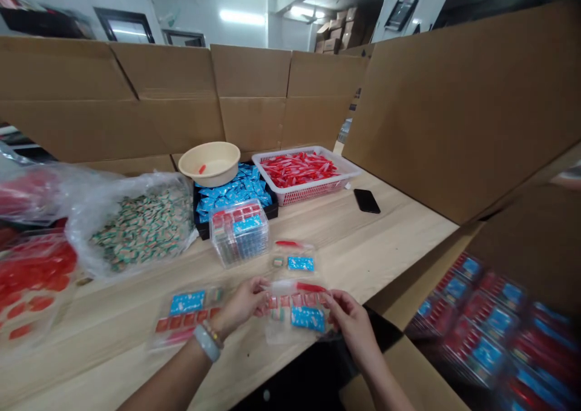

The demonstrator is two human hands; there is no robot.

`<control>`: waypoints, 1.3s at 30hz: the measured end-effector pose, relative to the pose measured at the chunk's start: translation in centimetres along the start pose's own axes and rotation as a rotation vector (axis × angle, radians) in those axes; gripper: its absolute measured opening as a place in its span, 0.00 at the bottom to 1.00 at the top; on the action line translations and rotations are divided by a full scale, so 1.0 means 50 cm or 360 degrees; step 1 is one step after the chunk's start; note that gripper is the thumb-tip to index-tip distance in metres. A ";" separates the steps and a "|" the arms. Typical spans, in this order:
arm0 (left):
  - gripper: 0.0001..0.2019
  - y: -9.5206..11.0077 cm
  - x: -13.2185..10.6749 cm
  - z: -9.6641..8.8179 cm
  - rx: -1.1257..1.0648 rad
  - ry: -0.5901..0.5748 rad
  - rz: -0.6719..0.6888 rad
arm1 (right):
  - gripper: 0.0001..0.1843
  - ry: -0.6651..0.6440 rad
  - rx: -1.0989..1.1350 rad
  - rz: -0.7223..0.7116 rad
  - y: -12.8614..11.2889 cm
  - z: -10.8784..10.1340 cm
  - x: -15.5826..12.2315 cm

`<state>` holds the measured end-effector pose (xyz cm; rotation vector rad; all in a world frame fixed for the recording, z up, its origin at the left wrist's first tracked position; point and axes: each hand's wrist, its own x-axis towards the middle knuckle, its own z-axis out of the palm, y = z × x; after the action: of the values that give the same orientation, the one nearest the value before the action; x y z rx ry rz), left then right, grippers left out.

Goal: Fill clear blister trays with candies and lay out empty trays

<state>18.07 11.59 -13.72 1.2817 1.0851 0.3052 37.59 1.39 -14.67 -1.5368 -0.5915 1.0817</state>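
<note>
A clear plastic tray (284, 333) lies between my hands at the table's front edge. In it are a row of red squares (297, 301), a blue packet (307, 318), a small green-striped piece and a red-and-white stick (310, 287). My left hand (247, 305) is closed with its fingertips at the tray's left side, by one end of the red row. Opposite, my right hand (350, 319) pinches the right side. Whether the fingertips also press the red squares cannot be made out. Just behind sits another tray (279, 272) with a blue packet (301, 264); a filled tray (186, 323) lies left.
Stacked filled trays (239, 232) stand before a black bin of blue packets (245, 187) with a cream bowl (209, 163) on it. Nearby are a white basket (302, 192) of red sticks, a phone (367, 201) and a bag (140, 229) of green-striped pieces. Cardboard (454, 108) walls the table; packed trays (476, 326) fill a carton.
</note>
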 end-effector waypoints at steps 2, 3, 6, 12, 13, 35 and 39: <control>0.12 0.004 0.026 0.008 0.0077 0.0082 0.0040 | 0.35 0.0032 -0.0181 -0.0095 0.013 -0.009 0.015; 0.12 0.007 0.038 0.012 0.0117 0.0104 0.0070 | 0.34 0.0047 -0.0263 -0.0138 0.021 -0.014 0.022; 0.12 0.016 0.069 0.016 0.0215 0.0110 0.0144 | 0.33 0.0067 -0.0453 -0.0195 0.041 -0.028 0.038; 0.15 -0.012 0.106 0.010 0.0565 0.0183 0.0280 | 0.29 0.0092 -0.1068 -0.0240 0.083 -0.034 0.062; 0.15 -0.023 0.107 0.010 0.0649 0.0234 0.0335 | 0.30 0.0102 -0.1147 -0.0241 0.093 -0.034 0.064; 0.32 -0.504 -0.584 -0.405 0.1860 0.2115 -0.0758 | 0.18 -0.0410 -0.1318 -0.2280 0.122 0.320 -0.102; 0.18 -0.508 -0.595 -0.352 0.1644 0.1854 -0.0639 | 0.20 -0.1175 -0.1152 -0.2235 0.165 0.509 -0.235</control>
<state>-19.99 -7.22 -19.95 1.7321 2.6908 0.1566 8.58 1.93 -18.00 -0.7545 -2.2956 0.2194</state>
